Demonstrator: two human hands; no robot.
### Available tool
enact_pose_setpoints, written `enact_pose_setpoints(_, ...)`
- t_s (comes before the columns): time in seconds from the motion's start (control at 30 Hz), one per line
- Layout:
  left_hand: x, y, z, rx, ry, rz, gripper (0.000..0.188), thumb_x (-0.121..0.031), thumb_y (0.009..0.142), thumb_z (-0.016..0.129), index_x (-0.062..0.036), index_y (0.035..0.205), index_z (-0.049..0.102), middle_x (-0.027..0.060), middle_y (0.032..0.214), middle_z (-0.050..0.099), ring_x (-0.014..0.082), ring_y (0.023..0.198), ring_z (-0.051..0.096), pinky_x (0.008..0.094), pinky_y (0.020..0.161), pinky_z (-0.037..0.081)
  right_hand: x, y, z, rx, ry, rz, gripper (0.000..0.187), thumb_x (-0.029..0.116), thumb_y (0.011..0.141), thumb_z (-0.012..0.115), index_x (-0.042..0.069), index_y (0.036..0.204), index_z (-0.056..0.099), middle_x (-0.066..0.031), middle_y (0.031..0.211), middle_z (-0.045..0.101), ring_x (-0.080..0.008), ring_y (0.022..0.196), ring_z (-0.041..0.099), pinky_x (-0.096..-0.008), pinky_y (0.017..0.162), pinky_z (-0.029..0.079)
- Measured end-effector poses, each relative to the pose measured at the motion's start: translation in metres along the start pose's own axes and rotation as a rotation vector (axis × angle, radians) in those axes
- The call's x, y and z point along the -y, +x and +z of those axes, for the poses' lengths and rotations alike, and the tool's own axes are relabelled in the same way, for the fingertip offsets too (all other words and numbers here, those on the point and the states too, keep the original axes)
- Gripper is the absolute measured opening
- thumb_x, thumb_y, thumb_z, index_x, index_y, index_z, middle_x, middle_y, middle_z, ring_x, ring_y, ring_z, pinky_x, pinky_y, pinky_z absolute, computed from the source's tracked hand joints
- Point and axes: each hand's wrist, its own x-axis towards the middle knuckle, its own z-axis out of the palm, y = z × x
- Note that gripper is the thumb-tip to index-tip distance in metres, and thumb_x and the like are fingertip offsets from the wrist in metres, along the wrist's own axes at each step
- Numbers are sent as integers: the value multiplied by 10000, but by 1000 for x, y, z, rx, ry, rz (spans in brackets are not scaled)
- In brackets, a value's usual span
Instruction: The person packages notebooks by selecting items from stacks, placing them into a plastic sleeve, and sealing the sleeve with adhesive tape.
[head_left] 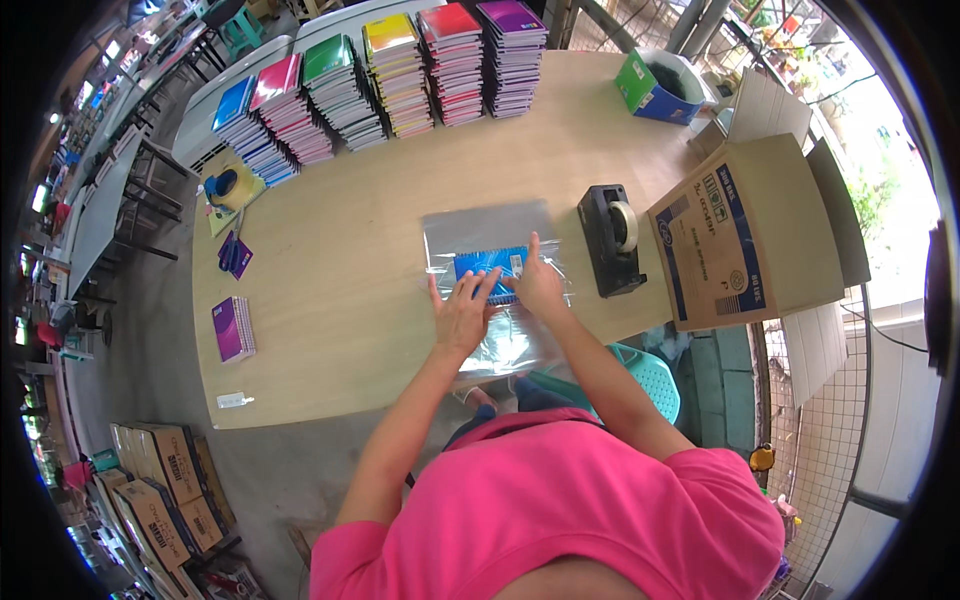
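Note:
A blue spiral-bound notebook (478, 264) lies wrapped in clear plastic film at the table's front middle. Beneath and around it spreads a shiny clear plastic sheet (486, 224). My left hand (463, 315) rests on the wrapped notebook's lower left part, fingers stretched out over the film. Against the right side of it lies my right hand (540, 287), its index finger pointing away from me and the thumb reaching over the notebook. Neither hand grasps anything that I can see. Just right of them stands a black tape dispenser (603, 245) with a roll of tape.
Stacks of coloured notebooks (395, 80) line the far edge. Scissors (230, 252), a tape roll (232, 187) and a purple notebook (233, 328) lie on the left. An open cardboard box (720, 235) stands at right, a smaller box (655, 92) behind. A green stool (645, 385) is below.

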Motion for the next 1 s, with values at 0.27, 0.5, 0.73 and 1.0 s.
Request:
enact_pose_setpoints(0.27, 18, -59, -4, -285, -345, -433, 486, -339, 929, 627, -172, 1375, 530, 131, 1360, 503, 322, 1233, 475, 601, 1077, 251, 7, -9, -45, -37, 167, -9, 1061, 399, 726, 826, 115, 1532, 195, -221, 959, 686, -396, 898, 680, -454, 775, 525)
enact_pose_setpoints(0.5, -30, -4, 50, -275, -1994, -1074, 704, -96, 824, 737, 10, 1382, 321, 140, 1327, 486, 274, 1247, 464, 429, 1085, 342, 16, 82, -17, 350, -192, -546, 1035, 305, 631, 899, 80, 1460, 322, -194, 1281, 541, -354, 1263, 489, -422, 1033, 415)
enact_pose_setpoints(0.73, -34, 32, 13, -354, -1017, -196, 1223, -1, 659, 768, -24, 1546, -74, 207, 1581, 138, 313, 1451, 244, 402, 1176, 246, 1, 29, -37, 120, 845, -612, 960, 22, 628, 877, 70, 1421, 337, -99, 1325, 468, -228, 1259, 466, -363, 1056, 402)
enact_pose_setpoints(1.0, -5, 46, 30, -395, -779, -101, 1152, -27, 673, 762, 0, 1542, 7, 210, 1535, 256, 332, 1381, 362, 424, 1155, 287, -29, 32, 2, -22, 1087, -503, 968, 106, 610, 891, 125, 1421, 363, -94, 1319, 513, -233, 1290, 460, -425, 1076, 367)
